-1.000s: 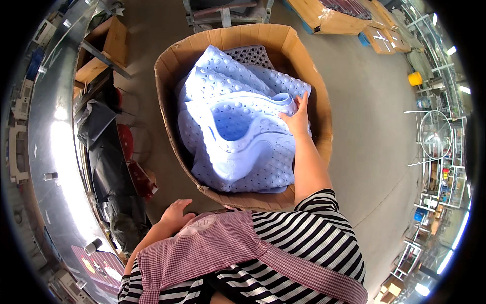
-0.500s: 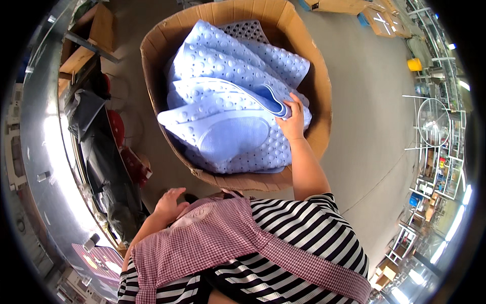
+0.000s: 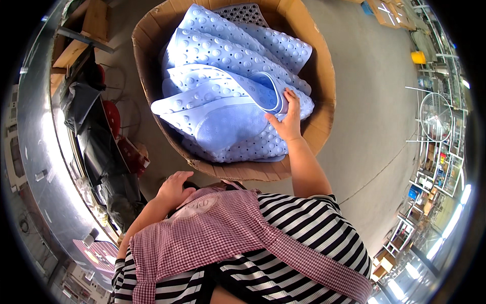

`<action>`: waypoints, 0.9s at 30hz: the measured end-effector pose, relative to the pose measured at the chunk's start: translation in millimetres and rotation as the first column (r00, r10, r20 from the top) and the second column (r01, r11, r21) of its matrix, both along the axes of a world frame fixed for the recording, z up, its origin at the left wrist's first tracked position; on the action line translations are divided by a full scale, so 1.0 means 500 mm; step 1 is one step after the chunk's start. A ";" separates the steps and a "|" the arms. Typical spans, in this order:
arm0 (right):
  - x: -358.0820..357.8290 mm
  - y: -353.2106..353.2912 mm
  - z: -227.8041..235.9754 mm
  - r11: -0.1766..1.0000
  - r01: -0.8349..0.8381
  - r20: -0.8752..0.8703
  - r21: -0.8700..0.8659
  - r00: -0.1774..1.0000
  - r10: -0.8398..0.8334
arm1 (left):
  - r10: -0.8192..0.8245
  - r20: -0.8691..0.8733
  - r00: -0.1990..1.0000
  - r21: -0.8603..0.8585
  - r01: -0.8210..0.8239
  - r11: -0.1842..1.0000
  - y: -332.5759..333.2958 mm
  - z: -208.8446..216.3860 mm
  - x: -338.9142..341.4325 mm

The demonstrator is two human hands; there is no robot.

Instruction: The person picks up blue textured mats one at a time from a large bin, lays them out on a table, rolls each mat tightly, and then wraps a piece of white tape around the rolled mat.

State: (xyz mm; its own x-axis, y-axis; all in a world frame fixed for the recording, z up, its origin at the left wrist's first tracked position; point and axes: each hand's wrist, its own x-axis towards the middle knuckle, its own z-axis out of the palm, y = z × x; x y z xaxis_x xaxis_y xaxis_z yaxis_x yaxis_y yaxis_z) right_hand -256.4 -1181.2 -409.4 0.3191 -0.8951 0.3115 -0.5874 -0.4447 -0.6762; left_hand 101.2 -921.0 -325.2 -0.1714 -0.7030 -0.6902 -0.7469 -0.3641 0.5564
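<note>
Several light-blue bath mats point(image 3: 217, 55) with round bumps and small holes lie heaped and folded in a large cardboard box point(image 3: 321, 101). My right hand point(image 3: 287, 121) is at the curled edge of the top bath mat point(image 3: 230, 125), its thumb in front of the curl and its fingers along the right side. A smooth oval patch shows on that mat. My left hand point(image 3: 173, 190) is outside the box, close to my checked apron point(image 3: 212, 223). Its fingers are stretched out and nothing shows in it.
A grey mat with holes point(image 3: 243, 14) sits at the box's far side. Left are a long metal-edged table point(image 3: 38, 167), black sheeting point(image 3: 91, 131) and red stools point(image 3: 111, 119). A standing fan point(image 3: 435, 116), a yellow container point(image 3: 418, 57) and shelving stand right.
The curl in the top mat's edge has widened into a rounder loop under my right hand. The box sits slightly higher in view. My left hand has shifted slightly up and stays outside the box.
</note>
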 end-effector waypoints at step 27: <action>-0.057 0.006 -0.003 0.879 -0.137 0.406 0.457 0.911 -0.069 | 0.083 -0.475 0.876 -0.150 -0.174 0.973 -0.391 -0.091 -0.308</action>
State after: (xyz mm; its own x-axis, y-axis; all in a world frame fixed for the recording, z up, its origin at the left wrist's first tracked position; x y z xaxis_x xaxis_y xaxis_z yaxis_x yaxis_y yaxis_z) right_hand -284.8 -1178.2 -410.7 0.2923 -0.9558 -0.0332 -0.2122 -0.0310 -0.9767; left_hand -52.8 -1116.4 -370.9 -0.3386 -0.8464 -0.4110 -0.3405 -0.2970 0.8921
